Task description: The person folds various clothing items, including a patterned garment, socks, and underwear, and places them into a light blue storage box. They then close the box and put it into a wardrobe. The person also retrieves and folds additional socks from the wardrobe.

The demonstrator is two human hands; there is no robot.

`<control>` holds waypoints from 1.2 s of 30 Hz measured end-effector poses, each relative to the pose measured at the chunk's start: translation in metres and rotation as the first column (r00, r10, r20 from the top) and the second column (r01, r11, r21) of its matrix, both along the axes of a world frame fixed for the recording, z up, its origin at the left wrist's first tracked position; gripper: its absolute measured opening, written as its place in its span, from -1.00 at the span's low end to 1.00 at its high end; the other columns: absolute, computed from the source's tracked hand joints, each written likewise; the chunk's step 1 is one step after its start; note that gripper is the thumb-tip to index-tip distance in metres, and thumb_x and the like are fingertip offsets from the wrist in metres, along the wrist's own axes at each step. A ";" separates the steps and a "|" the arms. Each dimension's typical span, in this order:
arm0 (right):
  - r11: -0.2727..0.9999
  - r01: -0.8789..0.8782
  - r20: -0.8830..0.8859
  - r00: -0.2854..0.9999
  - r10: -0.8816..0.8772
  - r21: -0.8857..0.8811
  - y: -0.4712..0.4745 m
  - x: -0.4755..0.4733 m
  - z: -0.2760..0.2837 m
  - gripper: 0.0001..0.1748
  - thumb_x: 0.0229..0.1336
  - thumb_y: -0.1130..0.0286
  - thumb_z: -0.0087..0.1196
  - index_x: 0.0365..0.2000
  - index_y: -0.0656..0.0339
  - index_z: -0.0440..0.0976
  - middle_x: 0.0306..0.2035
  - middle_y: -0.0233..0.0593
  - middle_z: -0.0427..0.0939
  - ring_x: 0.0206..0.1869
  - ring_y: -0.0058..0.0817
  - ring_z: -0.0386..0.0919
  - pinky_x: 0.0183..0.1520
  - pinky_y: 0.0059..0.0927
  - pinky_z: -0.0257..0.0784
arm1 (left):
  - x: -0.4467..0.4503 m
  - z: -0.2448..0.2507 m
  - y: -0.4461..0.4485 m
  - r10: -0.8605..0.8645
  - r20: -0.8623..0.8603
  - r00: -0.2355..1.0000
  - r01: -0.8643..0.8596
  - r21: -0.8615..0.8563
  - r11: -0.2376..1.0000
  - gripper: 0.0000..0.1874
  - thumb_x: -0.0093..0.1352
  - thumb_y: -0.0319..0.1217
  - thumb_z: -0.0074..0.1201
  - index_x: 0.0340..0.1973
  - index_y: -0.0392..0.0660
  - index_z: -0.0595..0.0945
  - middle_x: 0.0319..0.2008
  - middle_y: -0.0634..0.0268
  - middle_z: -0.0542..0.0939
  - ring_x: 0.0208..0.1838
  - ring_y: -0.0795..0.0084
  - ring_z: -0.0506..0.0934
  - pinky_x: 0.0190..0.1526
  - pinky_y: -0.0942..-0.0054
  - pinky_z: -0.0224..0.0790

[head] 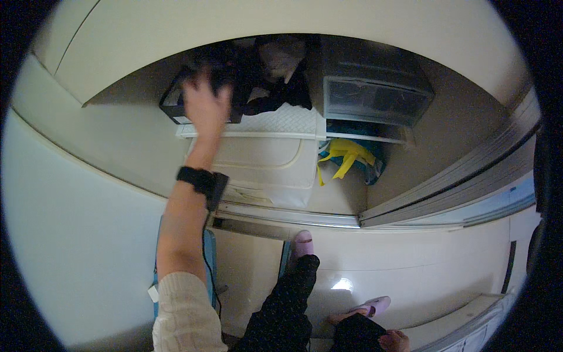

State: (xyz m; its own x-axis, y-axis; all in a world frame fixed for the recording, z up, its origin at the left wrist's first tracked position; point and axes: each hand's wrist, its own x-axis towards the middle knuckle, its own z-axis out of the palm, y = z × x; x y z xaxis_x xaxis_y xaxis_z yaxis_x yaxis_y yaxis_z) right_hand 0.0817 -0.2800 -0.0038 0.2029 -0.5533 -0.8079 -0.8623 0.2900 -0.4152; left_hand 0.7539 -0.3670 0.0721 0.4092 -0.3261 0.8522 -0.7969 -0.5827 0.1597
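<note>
My left hand (pixel 206 103) reaches into the cupboard, blurred, its fingers spread over a dark open-topped box (pixel 173 103). Dark contents lie at its fingertips; whether they touch is too blurred to see. A black strap (pixel 193 179) with a small black device (pixel 217 191) circles my left wrist, and a dark cable runs down from it. Beside the box are black fabric items (pixel 299 90) on a white textured shelf (pixel 286 121). Low at the right, my right hand (pixel 394 341) is by my dark-trousered knee, partly cut off by the frame's edge, its fingers unclear.
A translucent drawer box (pixel 376 99) stands on the shelf's right. Underneath are a large pale storage box (pixel 259 169) and a teal bag with yellow straps (pixel 347 154). A metal sliding-door track (pixel 290 215) edges the cupboard floor. Pink slippers (pixel 303 242) are on the tiles.
</note>
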 end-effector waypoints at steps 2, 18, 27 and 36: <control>0.994 0.107 0.004 0.994 -0.107 -0.002 0.004 -0.002 -0.002 -0.69 0.13 0.19 -0.12 -0.33 0.23 0.44 -0.28 0.08 0.46 -0.20 0.04 0.39 -0.12 -0.12 0.33 | 0.039 0.006 0.011 0.179 0.130 0.975 -0.198 0.151 0.968 -0.43 0.21 -0.04 0.03 0.04 -0.09 0.42 -0.06 -0.03 0.44 0.01 -0.03 0.39 0.02 0.13 0.26; 0.981 0.014 0.080 0.997 0.001 -0.195 0.023 -0.050 -0.050 -0.78 -0.03 0.31 0.00 -0.33 0.16 0.49 -0.33 -0.10 0.52 -0.27 -0.12 0.45 -0.19 -0.16 0.40 | -0.024 -0.082 -0.165 -0.160 -0.235 0.959 0.222 0.267 0.938 -0.17 0.16 -0.06 0.09 0.26 0.05 0.06 0.24 -0.15 0.05 0.13 -0.15 0.30 0.07 0.13 0.28; 0.975 0.181 0.086 0.982 -0.171 -0.132 0.029 -0.032 -0.031 -0.72 0.04 0.23 -0.01 -0.33 0.22 0.45 -0.34 -0.11 0.50 -0.29 -0.20 0.47 -0.28 -0.26 0.42 | 0.011 -0.093 -0.115 -0.418 -0.362 0.833 0.496 0.156 0.854 -0.37 0.04 -0.47 0.15 0.06 -0.12 0.33 0.03 0.02 0.36 0.02 -0.01 0.40 0.06 0.23 0.26; 0.849 0.505 0.032 0.857 -0.515 0.155 0.035 -0.035 -0.012 -0.69 0.06 0.24 0.01 -0.22 0.20 0.43 -0.27 -0.16 0.50 -0.23 -0.36 0.48 -0.21 -0.36 0.43 | -0.032 -0.077 -0.036 -0.417 -0.370 0.830 0.462 0.038 0.886 -0.41 -0.08 -0.64 0.19 -0.11 -0.14 0.36 -0.15 0.10 0.37 0.01 0.05 0.36 0.08 0.31 0.22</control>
State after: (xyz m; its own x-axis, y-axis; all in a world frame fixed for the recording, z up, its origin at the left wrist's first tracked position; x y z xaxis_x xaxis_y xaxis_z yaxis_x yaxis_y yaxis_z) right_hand 0.0463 -0.2449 -0.0159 -0.0192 -0.4803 -0.8769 -0.5478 0.7387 -0.3927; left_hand 0.7222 -0.4035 -0.0051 0.4551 -0.6318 0.6274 -0.8808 -0.2163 0.4211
